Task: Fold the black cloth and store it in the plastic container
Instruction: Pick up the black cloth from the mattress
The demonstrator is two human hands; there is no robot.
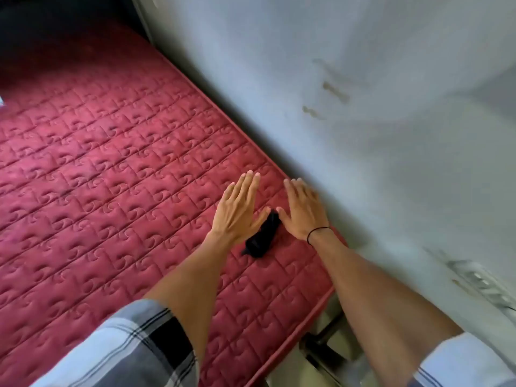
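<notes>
A small black cloth [262, 238], bunched into a narrow roll, lies on the red quilted mattress [111, 163] close to its right edge. My left hand [237, 208] hovers flat just left of the cloth, fingers stretched and together, its thumb near the cloth's top end. Just right of the cloth is my right hand [303, 210], flat with the palm down and a thin black band at the wrist. Neither hand holds the cloth. No plastic container is in view.
A pale grey wall [363, 107] runs along the mattress's right side. Below the mattress's near corner, part of a metal frame [329, 347] shows. The far left end of the bed is in dark shadow.
</notes>
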